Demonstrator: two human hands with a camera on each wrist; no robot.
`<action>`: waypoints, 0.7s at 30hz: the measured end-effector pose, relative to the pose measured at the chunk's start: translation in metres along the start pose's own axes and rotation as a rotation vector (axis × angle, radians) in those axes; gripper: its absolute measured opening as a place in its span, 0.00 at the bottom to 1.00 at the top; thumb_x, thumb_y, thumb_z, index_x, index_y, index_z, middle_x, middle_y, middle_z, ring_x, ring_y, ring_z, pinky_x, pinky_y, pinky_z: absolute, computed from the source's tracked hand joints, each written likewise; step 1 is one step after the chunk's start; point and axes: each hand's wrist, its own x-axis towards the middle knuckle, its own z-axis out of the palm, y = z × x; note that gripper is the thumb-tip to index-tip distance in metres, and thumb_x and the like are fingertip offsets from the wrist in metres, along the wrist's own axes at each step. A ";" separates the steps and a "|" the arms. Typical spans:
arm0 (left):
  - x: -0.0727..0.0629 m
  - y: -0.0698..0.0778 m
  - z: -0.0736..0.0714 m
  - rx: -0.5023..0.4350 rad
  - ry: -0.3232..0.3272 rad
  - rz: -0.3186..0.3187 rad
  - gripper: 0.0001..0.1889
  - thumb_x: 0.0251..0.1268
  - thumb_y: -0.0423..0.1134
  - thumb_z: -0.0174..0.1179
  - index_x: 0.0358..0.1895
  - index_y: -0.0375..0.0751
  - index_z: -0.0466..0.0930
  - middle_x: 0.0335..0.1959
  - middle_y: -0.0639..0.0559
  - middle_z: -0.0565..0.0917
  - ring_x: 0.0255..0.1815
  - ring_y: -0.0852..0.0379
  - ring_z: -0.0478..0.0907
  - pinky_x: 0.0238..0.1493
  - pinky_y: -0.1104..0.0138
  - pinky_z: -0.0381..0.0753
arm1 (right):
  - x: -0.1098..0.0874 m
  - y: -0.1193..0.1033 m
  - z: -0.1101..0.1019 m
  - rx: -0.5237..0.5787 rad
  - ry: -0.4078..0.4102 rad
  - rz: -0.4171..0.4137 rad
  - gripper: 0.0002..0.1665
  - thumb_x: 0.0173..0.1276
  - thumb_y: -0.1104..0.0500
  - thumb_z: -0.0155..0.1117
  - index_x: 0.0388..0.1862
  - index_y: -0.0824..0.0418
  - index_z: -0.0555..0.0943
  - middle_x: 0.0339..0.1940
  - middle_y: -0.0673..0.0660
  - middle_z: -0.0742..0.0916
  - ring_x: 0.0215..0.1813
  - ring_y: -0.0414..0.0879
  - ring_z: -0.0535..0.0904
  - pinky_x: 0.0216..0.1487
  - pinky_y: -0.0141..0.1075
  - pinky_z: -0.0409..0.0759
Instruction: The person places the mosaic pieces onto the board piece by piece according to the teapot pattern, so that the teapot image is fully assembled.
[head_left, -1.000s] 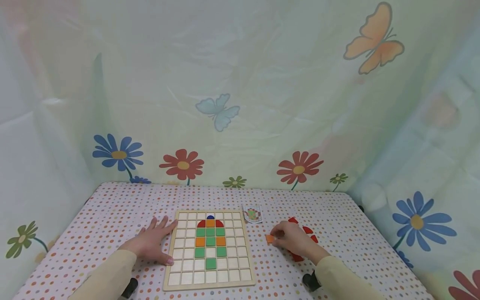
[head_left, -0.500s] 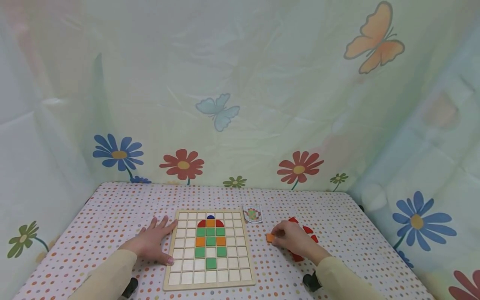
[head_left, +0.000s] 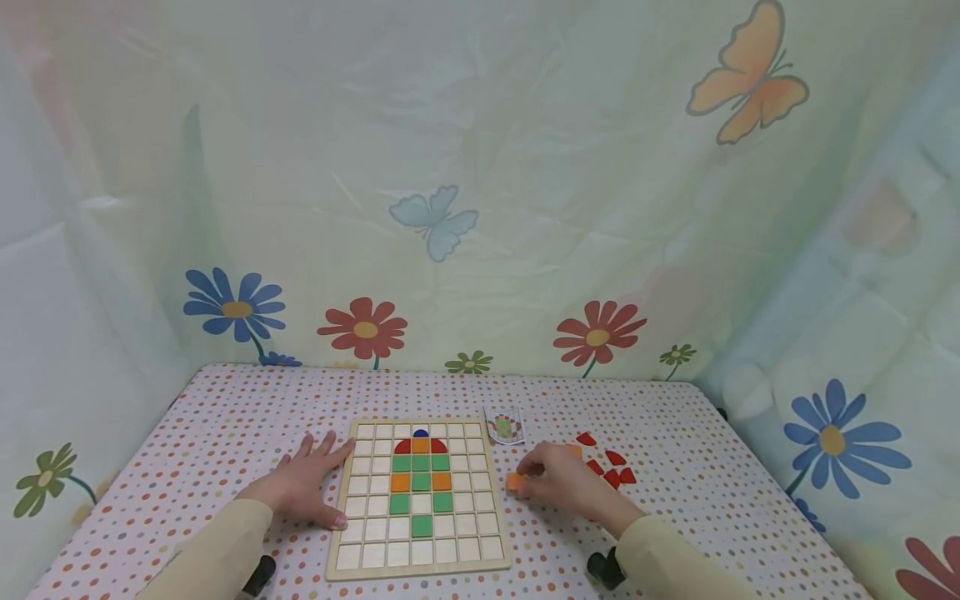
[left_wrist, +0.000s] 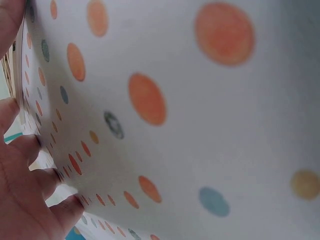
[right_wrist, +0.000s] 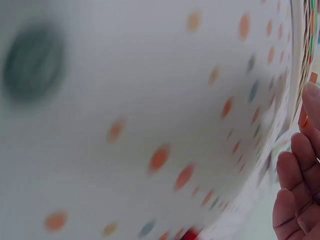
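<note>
Right hand (head_left: pixel 558 479) is bringing an orange tile (head_left: pixel 514 482) over to the grid board (head_left: pixel 457 550).
Right fingers are pinching the tile, narrow, thumb against fingertip; tile is sitting at their tips, just off the board's right edge. Change vs. a second ago: hand is now closer to the board, uncovering red quarter-round pieces (head_left: pixel 615 457) behind the fingers, out to their right, plus a second orange tile (head_left: pixel 574 451) showing just past the knuckles. My read: pickup is done, placement isn't yet. Left hand (head_left: pixel 303 483) is holding nothing, fingers spread wide and resting at the board's left edge, probably steadying it. Picture card (head_left: pixel 506 426) is lying beyond the right fingertips, by the board's far right corner. Whether the pinched tile is touching the surface (head_left: pixel 247 400): can't tell.
</note>
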 end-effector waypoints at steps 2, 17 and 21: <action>-0.001 0.000 0.000 -0.001 0.003 0.008 0.60 0.43 0.51 0.82 0.81 0.39 0.57 0.81 0.24 0.48 0.80 0.17 0.37 0.73 0.24 0.43 | -0.001 -0.006 0.001 0.017 -0.022 -0.027 0.10 0.61 0.59 0.78 0.40 0.58 0.88 0.38 0.49 0.87 0.42 0.42 0.81 0.44 0.40 0.83; -0.007 0.001 -0.002 -0.001 0.004 0.041 0.58 0.45 0.49 0.82 0.80 0.38 0.57 0.81 0.23 0.48 0.79 0.16 0.36 0.72 0.23 0.42 | -0.002 -0.042 0.023 0.041 -0.112 -0.172 0.11 0.60 0.57 0.79 0.40 0.58 0.88 0.36 0.45 0.86 0.38 0.36 0.78 0.40 0.31 0.80; -0.007 0.001 -0.003 -0.006 0.002 0.049 0.59 0.45 0.49 0.82 0.80 0.38 0.57 0.81 0.23 0.48 0.79 0.16 0.36 0.72 0.23 0.42 | -0.002 -0.050 0.028 0.041 -0.116 -0.193 0.11 0.60 0.56 0.79 0.39 0.58 0.89 0.36 0.45 0.85 0.36 0.35 0.76 0.38 0.29 0.78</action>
